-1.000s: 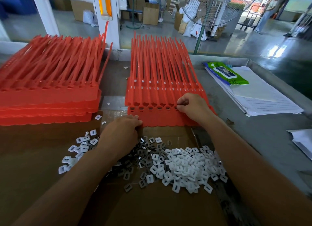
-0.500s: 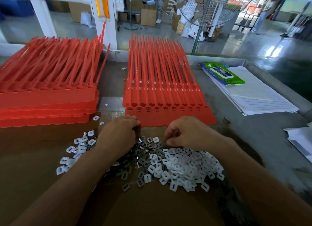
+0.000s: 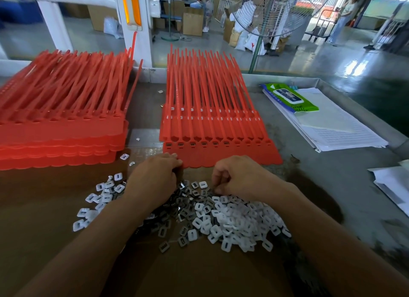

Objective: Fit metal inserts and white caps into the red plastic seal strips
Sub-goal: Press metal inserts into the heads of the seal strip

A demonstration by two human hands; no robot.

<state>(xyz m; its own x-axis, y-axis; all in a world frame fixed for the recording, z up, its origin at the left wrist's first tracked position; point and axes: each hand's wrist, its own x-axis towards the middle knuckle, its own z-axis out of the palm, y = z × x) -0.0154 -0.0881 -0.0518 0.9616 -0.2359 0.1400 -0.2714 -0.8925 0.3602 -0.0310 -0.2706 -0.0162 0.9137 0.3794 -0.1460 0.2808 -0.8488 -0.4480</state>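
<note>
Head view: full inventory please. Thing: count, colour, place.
strip sheets: stacked, count unclear, red, table centre, ahead of both hands
strip stack: several layers, red, far left
caps: many, white, pile on cardboard near the right hand; fewer scattered left
inserts: many, grey metal, pile between the hands
cardboard: one, brown, under both piles
table: one, grey
papers: stack, white, right side
wipes pack: one, green, on the papers
fan: one, behind the table
left hand: fingers curled, over inserts at the sheets' edge
right hand: fingers curled, fingertips at the pile
</note>
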